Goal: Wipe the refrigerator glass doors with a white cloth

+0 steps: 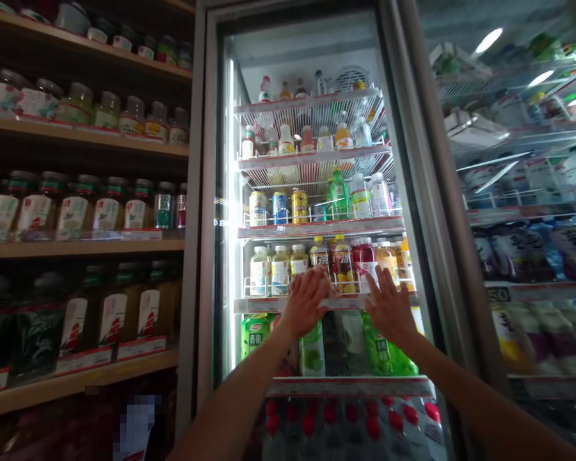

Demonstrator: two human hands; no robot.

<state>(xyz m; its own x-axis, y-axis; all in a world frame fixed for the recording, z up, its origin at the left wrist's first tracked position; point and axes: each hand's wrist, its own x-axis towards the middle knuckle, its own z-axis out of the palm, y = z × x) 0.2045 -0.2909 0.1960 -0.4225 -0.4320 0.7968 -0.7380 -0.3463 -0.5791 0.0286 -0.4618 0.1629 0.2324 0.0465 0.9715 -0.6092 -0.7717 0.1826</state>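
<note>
Left hand [308,296] and right hand [391,304] partly hide shelved bottles [364,251].

2 yellow-capped dark-brown plastic btls [343,266] upright, side by side on white fridge shelf [254,306]; pale-labelled dark-red plastic btl [365,253] upright just R.

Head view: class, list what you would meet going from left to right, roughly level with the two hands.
Bottles with red-and-white labels → cooler's left metal frame → shelf's leftmost bottle → left hand → right hand → right metal frame → "50" tag → blurred purple-and-white bottles
</note>
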